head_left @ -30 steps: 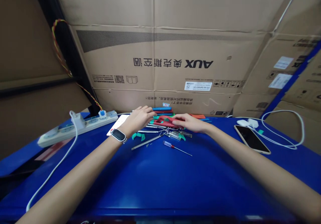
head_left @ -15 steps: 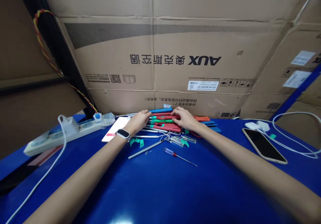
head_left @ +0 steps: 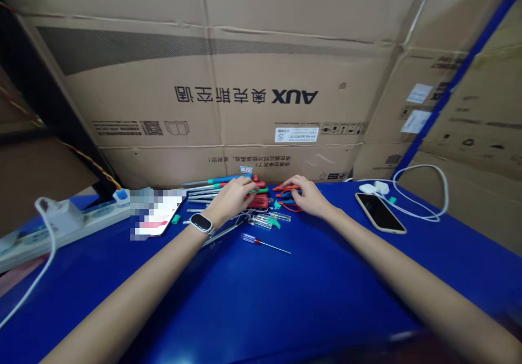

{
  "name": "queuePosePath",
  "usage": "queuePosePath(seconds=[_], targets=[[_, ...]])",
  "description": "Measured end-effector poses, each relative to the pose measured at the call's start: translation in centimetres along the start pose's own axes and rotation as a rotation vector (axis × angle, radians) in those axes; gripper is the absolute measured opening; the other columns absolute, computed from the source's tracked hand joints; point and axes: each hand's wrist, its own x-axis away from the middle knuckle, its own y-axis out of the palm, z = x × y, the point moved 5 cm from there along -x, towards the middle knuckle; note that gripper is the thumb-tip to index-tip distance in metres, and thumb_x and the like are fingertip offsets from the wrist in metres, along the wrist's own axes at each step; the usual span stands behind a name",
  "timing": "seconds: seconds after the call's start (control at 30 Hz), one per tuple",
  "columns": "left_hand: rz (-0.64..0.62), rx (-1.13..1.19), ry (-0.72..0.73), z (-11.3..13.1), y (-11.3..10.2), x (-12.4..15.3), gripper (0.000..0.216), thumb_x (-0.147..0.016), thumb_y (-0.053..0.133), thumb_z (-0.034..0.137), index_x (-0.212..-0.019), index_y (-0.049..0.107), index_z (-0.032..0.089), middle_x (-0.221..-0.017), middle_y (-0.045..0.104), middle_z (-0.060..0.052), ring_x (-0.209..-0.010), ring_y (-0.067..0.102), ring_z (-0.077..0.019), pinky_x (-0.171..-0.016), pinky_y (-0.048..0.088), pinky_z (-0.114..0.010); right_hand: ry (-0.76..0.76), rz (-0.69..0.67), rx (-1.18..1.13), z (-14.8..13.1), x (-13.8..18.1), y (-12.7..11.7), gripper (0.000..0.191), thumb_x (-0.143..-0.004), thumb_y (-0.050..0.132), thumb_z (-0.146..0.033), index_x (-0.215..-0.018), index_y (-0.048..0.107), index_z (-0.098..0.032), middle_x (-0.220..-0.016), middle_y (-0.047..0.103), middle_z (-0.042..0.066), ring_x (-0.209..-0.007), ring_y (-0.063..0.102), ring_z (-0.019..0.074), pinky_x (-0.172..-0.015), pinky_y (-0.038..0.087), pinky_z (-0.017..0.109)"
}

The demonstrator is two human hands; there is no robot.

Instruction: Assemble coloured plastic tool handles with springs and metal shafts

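Both hands rest on a pile of screwdrivers (head_left: 228, 185) with red, green and blue handles at the far edge of the blue table (head_left: 265, 298). My left hand (head_left: 231, 198), a smartwatch on its wrist, lies over the red handles with its fingers curled on them. My right hand (head_left: 306, 195) covers red and orange handles (head_left: 285, 188) to the right, fingers bent down onto them. A small clear-handled screwdriver (head_left: 263, 242) lies loose in front of the pile, beside several clear bits (head_left: 267, 220).
A large cardboard box (head_left: 244, 97) stands close behind the pile. A phone (head_left: 380, 213) with a white charger cable (head_left: 424, 190) lies at the right. A white power strip (head_left: 53, 225) and a blurred card (head_left: 153, 217) are at the left.
The view has swung to the right. My hands have drawn apart, splitting the pile: the left holds the red handles, the right has slid orange and red ones rightward.
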Motion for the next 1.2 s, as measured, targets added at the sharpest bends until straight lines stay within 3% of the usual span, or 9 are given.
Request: queuePosePath(seconds=[0.17,0.3,0.5,0.6,0.8,1.0,1.2], targets=[[-0.167,-0.012,0.023,5.4,3.0,-4.6,0.019,-0.095,0.054,0.025,-0.109,0.065,0.016,-0.105,0.067,-0.01,-0.099,0.063,-0.0242,-0.088,0.049,-0.035,0.119,-0.062,0.162,2.5,3.5,-2.3,0.036,-0.077,0.049,-0.006,-0.105,0.066,-0.02,-0.108,0.066,0.008,-0.103,0.056,0.025,-0.092,0.045,0.041],[-0.245,-0.054,-0.013,7.2,4.8,-7.0,0.023,-0.091,0.062,0.027,-0.11,0.065,0.015,-0.108,0.067,-0.013,-0.102,0.062,-0.0275,-0.087,0.048,-0.036,0.156,-0.122,0.278,3.4,5.2,-2.8,0.032,-0.082,0.056,-0.015,-0.113,0.063,-0.021,-0.116,0.063,0.009,-0.107,0.053,0.026,-0.094,0.041,0.043],[-0.272,-0.091,-0.069,6.3,5.9,-9.1,0.027,-0.097,0.047,0.027,-0.114,0.064,0.013,-0.112,0.066,-0.016,-0.106,0.062,-0.0287,-0.089,0.047,-0.037,0.213,-0.093,0.302,4.6,5.1,-3.1,0.029,-0.086,0.052,-0.016,-0.111,0.063,-0.021,-0.113,0.063,0.009,-0.109,0.052,0.0266,-0.09,0.04,0.042],[-0.337,-0.09,-0.107,5.3,6.5,-10.3,0.03,-0.092,0.057,0.032,-0.116,0.065,0.014,-0.103,0.07,-0.015,-0.097,0.067,-0.0289,-0.083,0.049,-0.036,0.243,-0.054,0.301,5.9,3.9,-3.6,0.033,-0.085,0.047,-0.011,-0.113,0.063,-0.021,-0.116,0.062,0.011,-0.111,0.052,0.0279,-0.09,0.042,0.044],[-0.416,-0.073,-0.117,4.6,7.2,-11.7,0.022,-0.08,0.07,0.033,-0.098,0.072,0.021,-0.089,0.072,-0.009,-0.085,0.071,-0.0279,-0.073,0.051,-0.032,0.288,-0.144,0.278,8.5,1.8,-3.1,0.029,-0.082,0.058,-0.017,-0.109,0.065,-0.024,-0.116,0.066,0.01,-0.112,0.053,0.0323,-0.092,0.042,0.052],[-0.316,-0.113,-0.093,5.0,5.9,-11.1,0.021,-0.094,0.05,0.024,-0.103,0.067,0.016,-0.101,0.069,-0.014,-0.095,0.069,-0.0291,-0.081,0.051,-0.036,0.249,-0.083,0.238,8.4,1.1,-3.1,0.026,-0.083,0.06,-0.017,-0.107,0.066,-0.023,-0.111,0.068,0.007,-0.106,0.06,0.0268,-0.094,0.044,0.046],[-0.137,-0.062,-0.06,4.9,0.7,-6.9,0.031,-0.103,0.032,0.023,-0.118,0.057,0.014,-0.114,0.063,-0.014,-0.095,0.068,-0.0261,-0.082,0.052,-0.037,0.001,0.096,0.026,2.8,1.7,-4.2,0.028,-0.091,0.056,-0.024,-0.118,0.062,-0.021,-0.111,0.066,0.007,-0.104,0.064,0.0223,-0.095,0.048,0.038]])
